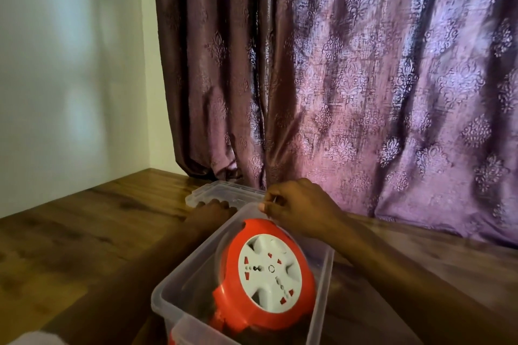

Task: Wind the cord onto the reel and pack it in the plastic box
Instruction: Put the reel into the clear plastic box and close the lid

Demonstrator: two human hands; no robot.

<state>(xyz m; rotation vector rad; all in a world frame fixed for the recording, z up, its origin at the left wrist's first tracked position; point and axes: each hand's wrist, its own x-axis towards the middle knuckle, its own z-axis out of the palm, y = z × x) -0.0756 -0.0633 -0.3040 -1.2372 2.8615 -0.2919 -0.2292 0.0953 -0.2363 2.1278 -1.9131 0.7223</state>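
The red cord reel (266, 272) with a white socket face lies tilted inside the clear plastic box (168, 286) on the wooden table. Above the box's far rim, my right hand (297, 210) has its fingers curled and pinches something thin; what it is I cannot tell. My left hand (210, 211) reaches past the box's far left corner, and its fingers rest on the clear plastic lid (221, 190) lying flat behind the box. The cord itself is not clearly visible.
The wooden table (84, 232) stretches left and right of the box. A purple patterned curtain (364, 78) hangs directly behind, touching the table's back edge. A white wall (70, 64) closes the left side.
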